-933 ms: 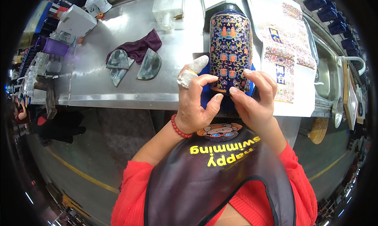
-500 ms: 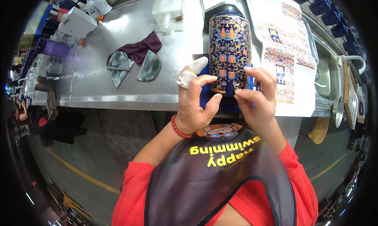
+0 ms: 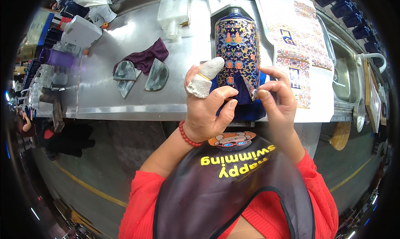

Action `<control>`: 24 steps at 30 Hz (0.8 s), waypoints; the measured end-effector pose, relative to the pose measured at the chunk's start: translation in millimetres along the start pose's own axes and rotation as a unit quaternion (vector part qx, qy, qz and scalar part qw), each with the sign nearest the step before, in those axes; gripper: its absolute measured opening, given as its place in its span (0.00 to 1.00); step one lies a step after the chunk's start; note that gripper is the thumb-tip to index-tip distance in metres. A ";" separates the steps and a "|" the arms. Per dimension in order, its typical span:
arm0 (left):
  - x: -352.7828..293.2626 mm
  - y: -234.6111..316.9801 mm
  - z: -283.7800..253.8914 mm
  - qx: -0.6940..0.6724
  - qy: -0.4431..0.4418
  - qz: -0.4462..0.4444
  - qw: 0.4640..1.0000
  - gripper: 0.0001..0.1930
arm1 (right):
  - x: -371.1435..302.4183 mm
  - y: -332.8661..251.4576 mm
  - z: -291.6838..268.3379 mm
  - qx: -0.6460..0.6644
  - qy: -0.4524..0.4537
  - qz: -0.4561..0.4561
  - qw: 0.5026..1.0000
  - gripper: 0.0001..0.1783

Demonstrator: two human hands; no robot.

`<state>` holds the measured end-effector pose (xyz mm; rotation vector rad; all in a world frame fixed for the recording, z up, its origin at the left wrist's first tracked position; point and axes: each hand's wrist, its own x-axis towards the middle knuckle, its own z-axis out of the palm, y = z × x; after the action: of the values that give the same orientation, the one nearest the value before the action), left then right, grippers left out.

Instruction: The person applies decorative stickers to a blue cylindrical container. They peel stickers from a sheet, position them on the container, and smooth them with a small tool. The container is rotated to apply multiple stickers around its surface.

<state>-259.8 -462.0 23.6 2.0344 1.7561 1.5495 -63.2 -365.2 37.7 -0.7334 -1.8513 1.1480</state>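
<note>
A dark blue glass bottle (image 3: 235, 16) lies in front of me, its neck pointing away. A colourful floral decal (image 3: 237, 43) wraps it, and near the base its lower part is parted, baring a wedge of blue glass. My left hand (image 3: 210, 107) has thumb and forefinger nearly together at the left side of that gap, seemingly pinching the decal's edge. White cloth covers (image 3: 200, 85) held by a band sit on its other fingers. Over the right side, my right hand (image 3: 279, 97) pinches the decal's lifted corner (image 3: 252, 91) between thumb and forefinger.
Printed decal sheets (image 3: 306, 101) lie right of the bottle, before a sink (image 3: 343, 82). To the left are a purple cloth (image 3: 146, 60) and green marbled scrapers (image 3: 157, 74). A clear bottle (image 3: 173, 10) lies farther back on the metal table (image 3: 104, 87).
The decal's lower part has opened into a wedge-shaped gap. My right hand has drawn its corner slightly right, and the left fingers have closed together by the bottle's base.
</note>
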 end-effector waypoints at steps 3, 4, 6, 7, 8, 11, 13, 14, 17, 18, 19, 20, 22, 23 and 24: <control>9.9 4.1 0.1 0.019 -0.008 0.020 1.000 0.15 | -1.5 3.9 -2.4 -0.016 0.000 0.006 1.000 0.04; 12.9 5.8 1.0 0.023 -0.005 0.027 0.999 0.16 | -1.1 5.2 -3.1 -0.036 -0.009 0.000 0.999 0.06; 18.7 8.4 3.5 0.024 -0.009 0.030 0.999 0.18 | 0.7 6.7 -5.1 -0.070 -0.022 -0.012 0.997 0.11; 21.0 9.7 4.2 0.033 -0.013 0.031 0.999 0.18 | 1.9 7.0 -5.3 -0.063 0.006 -0.016 0.998 0.15; 23.1 10.7 4.9 0.041 -0.017 0.031 0.999 0.18 | 3.1 6.2 -6.9 -0.049 0.038 -0.023 0.998 0.19; 28.1 13.0 7.3 0.055 -0.028 0.022 0.998 0.19 | 2.7 0.0 -13.9 -0.071 0.074 -0.108 0.989 0.29; 30.2 14.6 9.6 0.064 -0.025 0.015 0.998 0.19 | -2.1 -6.5 -20.4 -0.090 0.048 -0.146 0.984 0.25; 30.9 15.7 10.8 0.067 -0.022 0.011 0.997 0.19 | -5.0 -9.1 -23.2 -0.103 0.021 -0.164 0.981 0.24; 32.7 18.3 13.2 0.074 -0.017 0.004 0.997 0.20 | -8.2 -8.3 -26.0 -0.149 -0.012 -0.236 0.960 0.22; 33.3 19.1 13.3 0.075 -0.018 0.002 0.997 0.20 | -7.5 -5.9 -25.6 -0.163 -0.025 -0.259 0.952 0.23; 33.6 20.1 12.7 0.080 -0.025 0.000 0.997 0.21 | -7.1 -4.4 -25.4 -0.172 -0.025 -0.278 0.945 0.23; 33.6 21.4 11.6 0.084 -0.034 -0.004 0.996 0.21 | -5.9 -2.0 -24.5 -0.183 -0.025 -0.290 0.939 0.23; 34.1 23.0 10.2 0.087 -0.043 -0.008 0.995 0.22 | -4.1 0.7 -22.9 -0.199 -0.022 -0.309 0.930 0.24; 34.5 23.4 10.0 0.086 -0.043 -0.010 0.995 0.22 | -3.3 1.7 -22.2 -0.205 -0.019 -0.315 0.926 0.25; 34.9 23.5 10.1 0.085 -0.042 -0.011 0.995 0.22 | -2.9 1.9 -21.9 -0.210 -0.017 -0.322 0.923 0.25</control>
<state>-240.9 -438.5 54.5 2.1107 1.9331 1.3280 -42.7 -357.4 40.5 -0.2735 -2.1621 0.3458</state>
